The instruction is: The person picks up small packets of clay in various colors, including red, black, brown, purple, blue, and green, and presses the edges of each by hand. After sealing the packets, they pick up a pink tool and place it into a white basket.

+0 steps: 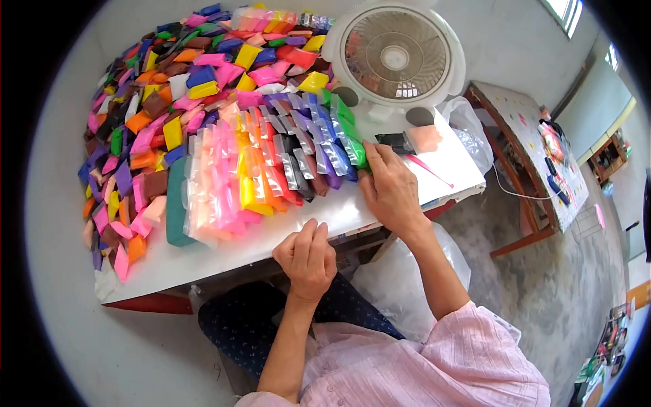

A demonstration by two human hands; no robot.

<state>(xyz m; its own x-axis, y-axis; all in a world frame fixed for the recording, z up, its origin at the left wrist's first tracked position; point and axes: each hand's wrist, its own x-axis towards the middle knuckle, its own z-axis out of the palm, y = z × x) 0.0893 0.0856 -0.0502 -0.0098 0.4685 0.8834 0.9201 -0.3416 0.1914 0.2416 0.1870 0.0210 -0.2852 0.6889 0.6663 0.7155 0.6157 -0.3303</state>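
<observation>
- Your right hand [392,191] lies open, palm down, at the right end of the packet row [271,166]. Its fingertips [366,150] touch the green packet [352,142], and it grips nothing.
- Your left hand [308,258] rests at the near edge of the desk [224,254], fingers curled shut. I cannot tell whether anything sits inside.
- The row lies fanned and overlapped mid-desk, just in front of the loose pile [156,102].
- Risk: the packets look like slick film. A sideways push from your right hand would likely slide the fan of packets out of order.
- Risk: the row's near ends lie close to the desk edge. A drag toward you could tip some off.
- Risk: the fan [397,57] stands just behind your right hand. If it runs, the black packet [395,141] and pink packet [426,137] beside it may shift.
</observation>
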